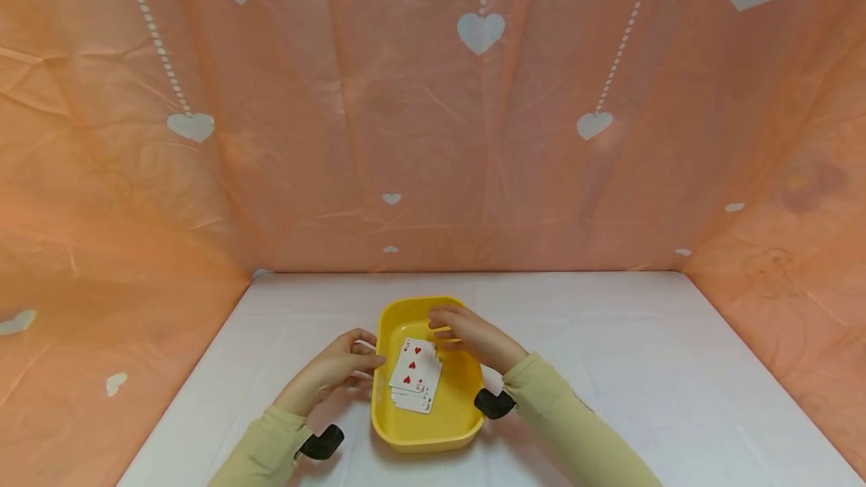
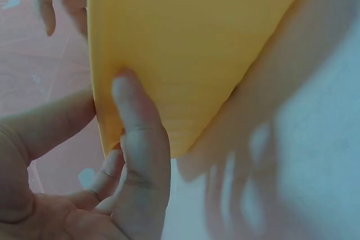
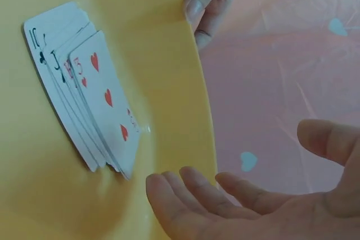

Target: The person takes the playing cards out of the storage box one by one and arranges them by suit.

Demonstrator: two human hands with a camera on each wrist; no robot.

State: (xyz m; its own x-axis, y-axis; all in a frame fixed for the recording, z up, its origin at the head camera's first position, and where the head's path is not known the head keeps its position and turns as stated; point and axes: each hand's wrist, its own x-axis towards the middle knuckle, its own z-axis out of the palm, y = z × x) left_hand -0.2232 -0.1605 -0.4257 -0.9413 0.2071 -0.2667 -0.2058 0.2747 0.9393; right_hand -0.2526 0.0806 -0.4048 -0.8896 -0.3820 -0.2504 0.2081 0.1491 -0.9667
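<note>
A small stack of playing cards (image 1: 413, 370) lies face up, slightly fanned, in a yellow plastic tray (image 1: 422, 442). The top card (image 3: 107, 102) shows three red hearts in a row; dark corner marks peek out from cards beneath. At the tray's left side, my left hand (image 1: 338, 363) holds the rim, thumb at the edge and a finger against the outer wall (image 2: 180, 37). Over the tray's far right part hovers my right hand (image 1: 473, 337), its fingers loosely extended, nothing held. In the right wrist view those fingertips (image 3: 160, 186) are near the cards but apart from them.
The tray stands on a white-covered table (image 1: 575, 322). Behind and on both sides rises an orange-pink sheet (image 1: 419, 134) printed with white hearts. Black wrist bands with cameras (image 1: 495, 403) sit close to the tray's near sides.
</note>
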